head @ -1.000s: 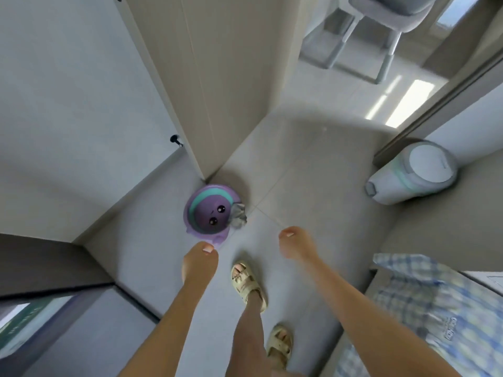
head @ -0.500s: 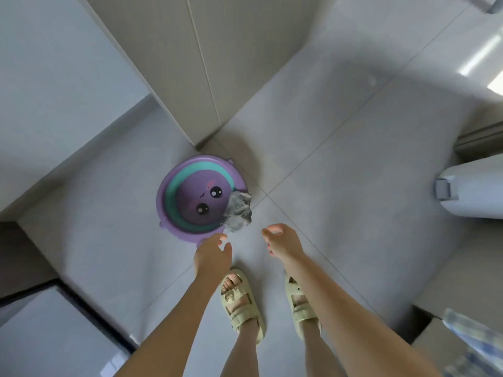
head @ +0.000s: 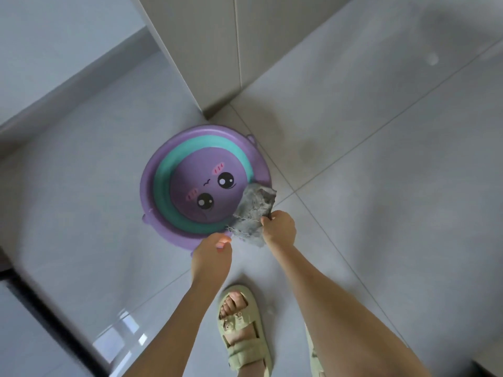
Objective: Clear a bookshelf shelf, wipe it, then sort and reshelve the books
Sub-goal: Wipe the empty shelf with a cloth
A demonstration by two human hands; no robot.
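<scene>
Floor, left of centre: a purple basin (head: 147, 183). My left hand (head: 212, 250) is at its near rim, fingertips bunched; pinching or not, I cannot tell. The grey cloth (head: 253, 210) drapes over the right rim. My right hand (head: 280, 227) grips it, likely to lift it for wiping.

Both hands stretched downward, close together.
The right hand (head: 280, 227) had its fingers curled round a grey cloth (head: 254, 205); the left hand (head: 212, 251) hung just beside it, fingertips bunched, its grip unclear.
</scene>
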